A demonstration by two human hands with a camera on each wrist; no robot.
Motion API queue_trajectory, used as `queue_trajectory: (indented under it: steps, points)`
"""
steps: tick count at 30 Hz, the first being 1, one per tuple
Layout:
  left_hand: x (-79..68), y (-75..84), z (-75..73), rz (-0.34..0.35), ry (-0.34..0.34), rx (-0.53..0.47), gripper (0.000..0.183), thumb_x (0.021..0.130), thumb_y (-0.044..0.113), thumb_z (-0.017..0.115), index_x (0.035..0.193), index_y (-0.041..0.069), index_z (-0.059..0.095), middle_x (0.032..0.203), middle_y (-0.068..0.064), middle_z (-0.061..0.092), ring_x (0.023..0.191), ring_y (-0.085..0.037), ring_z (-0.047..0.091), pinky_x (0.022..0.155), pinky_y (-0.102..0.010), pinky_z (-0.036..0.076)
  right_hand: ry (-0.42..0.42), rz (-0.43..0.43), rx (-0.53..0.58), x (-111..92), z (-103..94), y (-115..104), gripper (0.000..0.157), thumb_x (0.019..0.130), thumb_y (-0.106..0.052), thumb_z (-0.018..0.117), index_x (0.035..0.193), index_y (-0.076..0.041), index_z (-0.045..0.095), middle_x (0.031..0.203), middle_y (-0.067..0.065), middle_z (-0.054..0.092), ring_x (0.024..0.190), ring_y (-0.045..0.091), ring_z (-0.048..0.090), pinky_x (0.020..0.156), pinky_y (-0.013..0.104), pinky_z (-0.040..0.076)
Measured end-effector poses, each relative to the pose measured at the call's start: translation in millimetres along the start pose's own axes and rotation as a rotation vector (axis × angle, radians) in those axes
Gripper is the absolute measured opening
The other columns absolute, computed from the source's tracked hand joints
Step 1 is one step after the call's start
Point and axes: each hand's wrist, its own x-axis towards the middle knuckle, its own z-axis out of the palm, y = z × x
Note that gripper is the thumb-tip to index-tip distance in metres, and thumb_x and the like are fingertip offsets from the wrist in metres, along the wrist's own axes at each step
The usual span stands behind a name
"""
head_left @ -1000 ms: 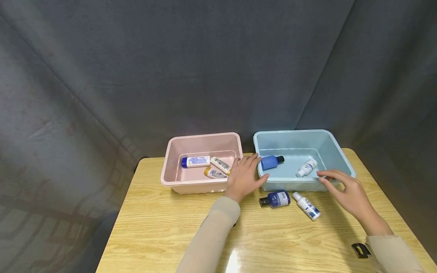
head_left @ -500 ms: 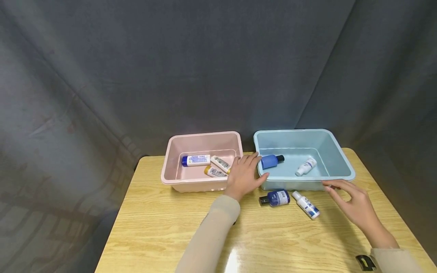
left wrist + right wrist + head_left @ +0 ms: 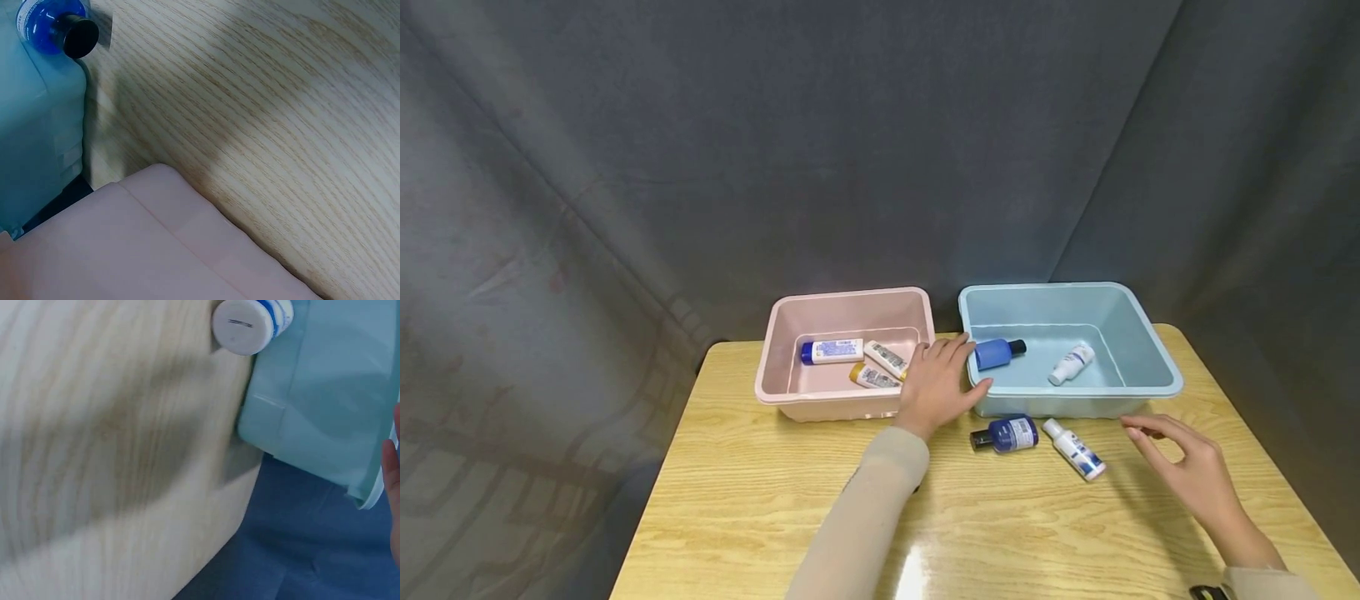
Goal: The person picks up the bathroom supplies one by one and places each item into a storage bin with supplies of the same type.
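My left hand (image 3: pixel 934 385) has its fingers spread over the gap between the pink bin (image 3: pixel 835 408) and the light blue bin (image 3: pixel 1075 405), fingertips at the blue bin's left rim. Just right of the blue bin's front, my right hand (image 3: pixel 1197 475) hovers over the table, thumb and forefinger extended and holding nothing. Before that bin lie a dark blue bottle (image 3: pixel 1012 435) with a black cap and a white bottle (image 3: pixel 1077 452) with a blue label. Inside it are a blue bottle (image 3: pixel 992 355) with a black cap and a small white bottle (image 3: pixel 1071 365).
The pink bin holds a white bottle with a blue cap (image 3: pixel 832 352) and two yellow-capped tubes, one a tube (image 3: pixel 876 378) near the front wall. Both bins stand at the back edge of the wooden table (image 3: pixel 752 500), before a dark grey curtain (image 3: pixel 880 167).
My right hand has drawn back from the front rim of the blue bin, toward me and slightly right. My left hand and the bottles have stayed put.
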Motion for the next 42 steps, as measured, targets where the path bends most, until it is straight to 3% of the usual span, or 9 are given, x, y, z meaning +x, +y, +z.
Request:
queue_trajectory:
  steps: [9, 18, 25, 32, 42]
  points:
    - [0.3, 0.2, -0.3, 0.004, 0.003, -0.006, 0.073, 0.093, 0.074, 0.028, 0.15, 0.03, 0.042, 0.156, 0.009, 0.037, 0.136, -0.016, 0.041, 0.112, -0.044, 0.032, -0.019, 0.079, -0.037, -15.0, 3.7, 13.6, 0.022, 0.081, 0.009, 0.074, 0.099, -0.004, 0.075, 0.097, -0.027, 0.065, 0.087, -0.014, 0.053, 0.079, 0.003, 0.038]
    - [0.2, -0.2, -1.0, -0.001, -0.008, -0.001, 0.073, 0.093, 0.074, 0.028, 0.15, 0.03, 0.042, 0.157, 0.01, 0.036, 0.137, -0.015, 0.04, 0.113, -0.043, 0.03, -0.085, 0.164, -0.044, -24.5, 16.1, 27.8, 0.016, 0.087, -0.001, 0.073, 0.103, -0.005, 0.075, 0.093, -0.025, 0.065, 0.084, -0.012, 0.053, 0.074, 0.007, 0.039]
    - [0.4, -0.1, -1.4, -0.001, -0.012, 0.002, 0.072, 0.093, 0.074, 0.027, 0.15, 0.031, 0.041, 0.157, 0.01, 0.036, 0.137, -0.015, 0.04, 0.113, -0.043, 0.03, -0.164, 0.229, -0.076, -21.9, 23.6, 31.0, 0.018, 0.09, -0.007, 0.071, 0.107, -0.004, 0.073, 0.094, -0.016, 0.067, 0.083, -0.012, 0.052, 0.072, 0.009, 0.043]
    - [2.9, -0.1, -0.4, 0.006, 0.022, -0.015, 0.072, 0.093, 0.073, 0.031, 0.148, 0.03, 0.044, 0.155, 0.009, 0.039, 0.136, -0.015, 0.041, 0.112, -0.045, 0.032, -0.207, 0.242, -0.054, -20.4, 30.0, 34.7, 0.02, 0.091, -0.007, 0.07, 0.111, -0.002, 0.071, 0.099, 0.009, 0.071, 0.082, -0.008, 0.055, 0.073, 0.008, 0.045]
    - [1.5, -0.1, 0.1, -0.002, 0.001, -0.003, 0.072, 0.093, 0.074, 0.028, 0.15, 0.031, 0.042, 0.156, 0.01, 0.036, 0.137, -0.015, 0.04, 0.112, -0.044, 0.031, -0.2, 0.226, -0.051, -19.9, 37.7, 43.9, 0.024, 0.09, -0.006, 0.071, 0.113, -0.001, 0.07, 0.097, 0.008, 0.071, 0.083, -0.009, 0.054, 0.074, 0.008, 0.043]
